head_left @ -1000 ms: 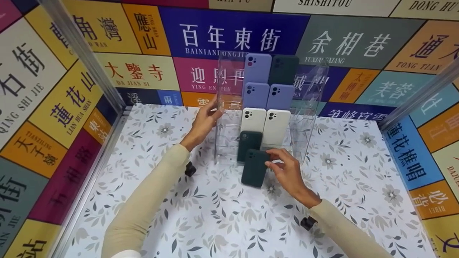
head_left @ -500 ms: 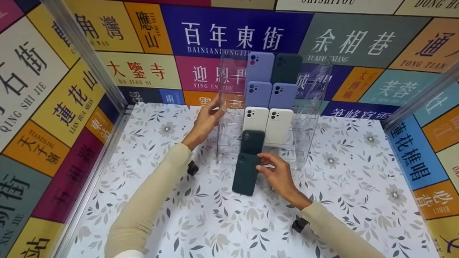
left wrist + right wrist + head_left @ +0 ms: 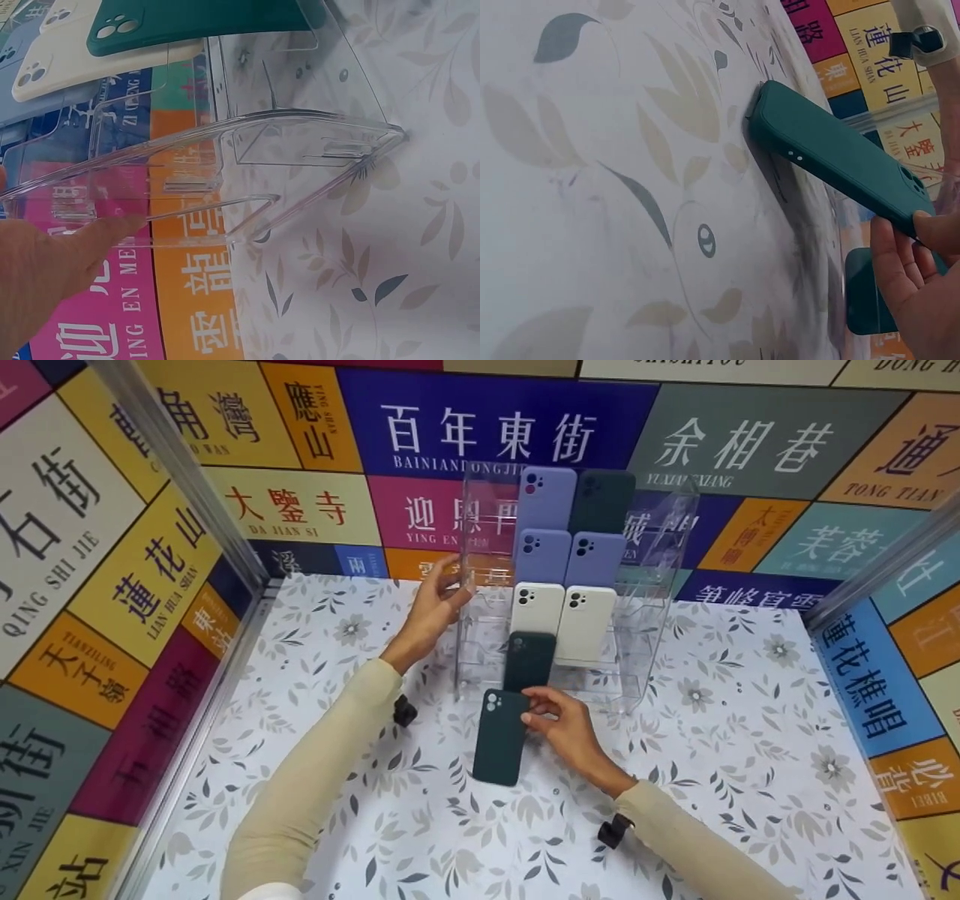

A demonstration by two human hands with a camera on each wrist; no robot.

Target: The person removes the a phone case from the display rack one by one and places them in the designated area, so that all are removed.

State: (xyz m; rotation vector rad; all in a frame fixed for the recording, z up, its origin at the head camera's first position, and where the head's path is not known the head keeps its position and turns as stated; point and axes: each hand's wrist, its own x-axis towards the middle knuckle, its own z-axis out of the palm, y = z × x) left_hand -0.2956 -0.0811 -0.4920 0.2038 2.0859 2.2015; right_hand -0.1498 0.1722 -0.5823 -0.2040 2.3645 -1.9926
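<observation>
My right hand (image 3: 566, 731) pinches a dark green phone case (image 3: 499, 739) by its upper right edge, in front of a clear stepped display stand (image 3: 628, 679). In the right wrist view the green case (image 3: 840, 150) is tilted, its lower end at the tabletop. My left hand (image 3: 431, 611) holds the left side panel of the stand between thumb and fingers; part of this hand (image 3: 45, 274) shows in the left wrist view. On the stand's lowest occupied step leans another dark green case (image 3: 530, 656). Above it stand two white cases, the right one (image 3: 585, 626) fully visible.
Two purple cases fill the step above the white ones, the right one (image 3: 596, 559) beside its twin. The top step bears a purple case (image 3: 547, 499) and a dark green case (image 3: 602, 502). Printed panels (image 3: 495, 420) wall in the floral-patterned table (image 3: 712, 780).
My right hand has drawn the dark green phone case down and to the left, away from the stand's front. The left hand keeps its hold on the stand.
</observation>
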